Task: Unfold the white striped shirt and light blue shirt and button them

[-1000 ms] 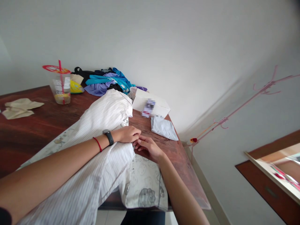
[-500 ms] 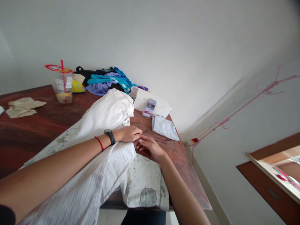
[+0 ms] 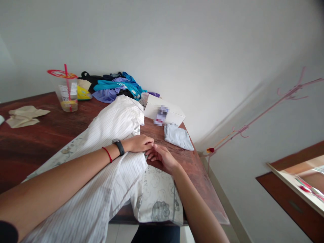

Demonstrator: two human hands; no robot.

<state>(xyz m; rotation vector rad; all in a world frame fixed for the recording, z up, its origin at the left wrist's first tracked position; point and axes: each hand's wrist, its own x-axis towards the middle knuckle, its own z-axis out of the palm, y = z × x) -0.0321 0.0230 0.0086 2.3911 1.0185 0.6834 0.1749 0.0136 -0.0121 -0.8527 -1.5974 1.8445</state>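
A white shirt with thin grey stripes [image 3: 108, 135] lies spread over the table, turned partly over a white cloth with grey cartoon prints [image 3: 160, 192]. My left hand [image 3: 140, 143], with a dark watch and a red cord at its wrist, rests at the shirt's right edge, its fingers curled closed. Fingertip to fingertip with it is my right hand [image 3: 164, 158], fingers bent and thumb against the left fingertips. Whatever is pinched between the two hands is too small or hidden to make out.
Behind the shirt are a white box [image 3: 164, 108], a folded pale blue cloth [image 3: 178, 136] and a heap of blue and purple clothes [image 3: 118, 86]. A plastic cup with a red straw [image 3: 68, 98] and a beige cloth [image 3: 27, 114] stand left. A pink coat rack [image 3: 265, 111] leans right.
My right thumb has drawn up against the left fingertips, and the right fingers have shifted slightly. The shirt and my left hand look nearly unchanged.
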